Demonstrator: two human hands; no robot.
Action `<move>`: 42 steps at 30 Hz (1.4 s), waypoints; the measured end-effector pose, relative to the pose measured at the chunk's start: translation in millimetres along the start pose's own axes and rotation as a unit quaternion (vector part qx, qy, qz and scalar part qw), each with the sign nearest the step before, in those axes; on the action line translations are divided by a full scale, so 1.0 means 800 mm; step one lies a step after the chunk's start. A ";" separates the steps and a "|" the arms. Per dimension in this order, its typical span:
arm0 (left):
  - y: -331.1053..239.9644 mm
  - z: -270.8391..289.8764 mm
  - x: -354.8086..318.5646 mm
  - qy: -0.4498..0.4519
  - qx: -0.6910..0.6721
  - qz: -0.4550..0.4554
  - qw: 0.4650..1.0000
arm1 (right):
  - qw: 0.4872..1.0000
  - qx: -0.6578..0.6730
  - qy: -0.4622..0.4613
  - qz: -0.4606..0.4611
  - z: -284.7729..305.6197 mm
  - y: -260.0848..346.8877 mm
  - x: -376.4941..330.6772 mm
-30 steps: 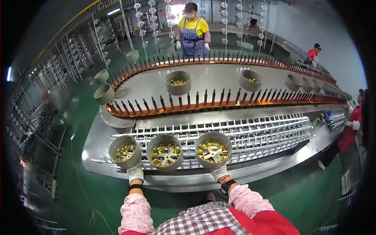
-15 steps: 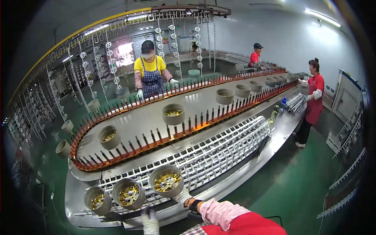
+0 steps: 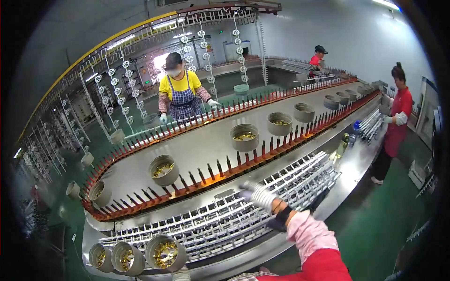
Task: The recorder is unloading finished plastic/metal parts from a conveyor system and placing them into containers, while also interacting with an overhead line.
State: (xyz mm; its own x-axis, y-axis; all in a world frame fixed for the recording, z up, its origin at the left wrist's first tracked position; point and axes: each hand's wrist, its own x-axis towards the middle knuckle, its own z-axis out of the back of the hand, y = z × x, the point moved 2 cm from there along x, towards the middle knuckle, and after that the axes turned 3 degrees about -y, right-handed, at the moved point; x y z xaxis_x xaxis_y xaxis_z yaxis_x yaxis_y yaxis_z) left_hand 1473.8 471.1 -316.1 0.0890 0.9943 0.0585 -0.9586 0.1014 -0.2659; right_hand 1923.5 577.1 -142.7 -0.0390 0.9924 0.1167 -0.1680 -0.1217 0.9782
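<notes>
My right hand (image 3: 257,194), in a white striped glove with grey fingertips, reaches over the metal racks (image 3: 220,220). Its fingers look stretched out and somewhat blurred, with nothing visible in them. A dark band circles that wrist. At the front left stand three round grey tubs, each holding gold-coloured metal parts. My left hand (image 3: 181,274), gloved too, shows only as a striped cuff behind the rightmost tub (image 3: 182,256); its fingers are hidden. The middle tub (image 3: 137,264) and the left tub (image 3: 111,267) stand close beside it.
Behind the racks runs a looped orange track (image 3: 187,187) lined with upright pins. More round tubs (image 3: 246,143) stand on the metal surface inside it. One person in yellow (image 3: 185,91) works across the loop, two in red at the right. Green and blue bottles (image 3: 343,145) stand beyond the racks.
My right hand has left the rightmost front tub and moved right and up over the racks. The view has shifted, and the tubs appear farther left and lower.
</notes>
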 end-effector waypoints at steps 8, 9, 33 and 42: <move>-0.052 0.016 -0.021 0.034 0.066 0.103 0.992 | 0.919 -0.203 -0.330 -0.070 0.298 -0.125 0.165; -0.059 0.017 -0.017 -0.041 0.132 0.027 0.990 | 0.914 -0.198 -0.345 -0.082 0.307 -0.143 0.191; -0.090 0.044 -0.012 0.124 0.133 0.073 0.981 | 0.811 -0.432 -0.149 0.366 -0.013 -0.005 -0.042; -0.058 0.005 -0.002 -0.030 0.176 -0.048 0.983 | 0.995 -0.001 0.093 0.029 -0.205 -0.073 -0.120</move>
State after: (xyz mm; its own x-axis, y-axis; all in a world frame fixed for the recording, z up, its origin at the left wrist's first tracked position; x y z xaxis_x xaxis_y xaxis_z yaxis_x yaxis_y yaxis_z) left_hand 1516.9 464.5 -300.2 0.1785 0.9758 0.1261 -0.9815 0.1675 0.0929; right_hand 1775.8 485.6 -239.2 -0.2297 0.9632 0.1397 -0.1616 -0.1793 0.9704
